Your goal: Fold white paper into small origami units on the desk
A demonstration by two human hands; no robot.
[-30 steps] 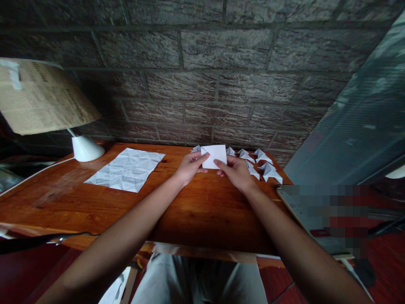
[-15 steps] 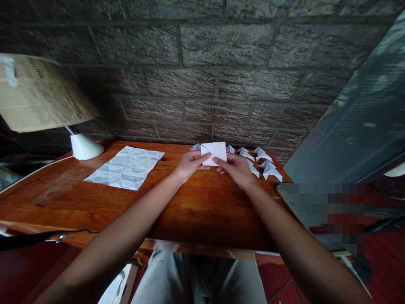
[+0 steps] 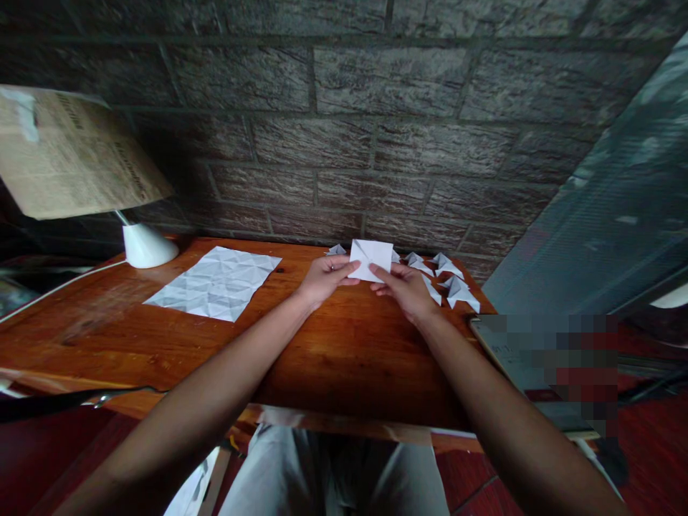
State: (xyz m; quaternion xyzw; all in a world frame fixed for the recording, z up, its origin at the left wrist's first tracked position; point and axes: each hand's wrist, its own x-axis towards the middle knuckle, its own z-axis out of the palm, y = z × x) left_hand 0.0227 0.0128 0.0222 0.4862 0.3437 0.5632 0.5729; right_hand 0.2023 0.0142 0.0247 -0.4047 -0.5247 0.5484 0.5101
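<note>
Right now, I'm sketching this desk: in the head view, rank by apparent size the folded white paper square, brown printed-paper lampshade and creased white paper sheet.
1. Lampshade, even cut off by the left edge.
2. Creased sheet.
3. Paper square, partly covered by thumbs.

Fingers [image 3: 340,260] partly behind white paper [image 3: 376,255]

On the table [image 3: 349,365], sheet [image 3: 218,283] and lamp [image 3: 147,249] sit at nine o'clock from the paper [image 3: 375,252], most folded pieces [image 3: 461,294] at three.
</note>
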